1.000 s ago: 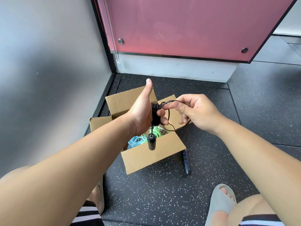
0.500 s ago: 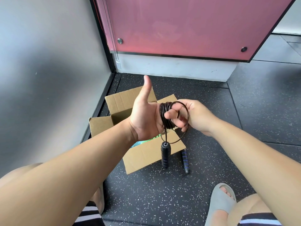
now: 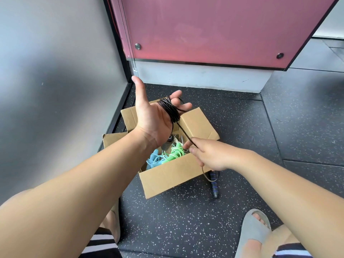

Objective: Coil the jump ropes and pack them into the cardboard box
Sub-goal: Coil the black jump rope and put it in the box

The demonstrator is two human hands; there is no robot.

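Since the frame 0.5 s earlier, the right hand (image 3: 210, 155) has moved from the coil down to the near right corner of the cardboard box (image 3: 173, 175), drawing 1 strand straight, and the fingers of the left hand (image 3: 154, 118) have spread apart. Nearest the camera, in front of the box and to its right, 1 grey sandal (image 3: 253, 231) rests on the dark speckled floor (image 3: 176, 220). Just beside the box's near right corner, the blue-banded handle (image 3: 214, 185) lies on the floor, joined to a slack loop hanging below the right hand. The right hand pinches the black jump rope (image 3: 169, 110) between thumb and fingers above that corner. Inside the open box lie 1 green jump rope (image 3: 176, 153) and 1 blue jump rope (image 3: 154, 159). The dark handle (image 3: 167, 144) hangs under the left wrist, over the box interior. Above the far side of the box, the left hand is palm-up with thumb raised and fingers extended, not clenched; the black rope is wound round them in several turns. Beyond the box stands a pink panel (image 3: 214, 28).
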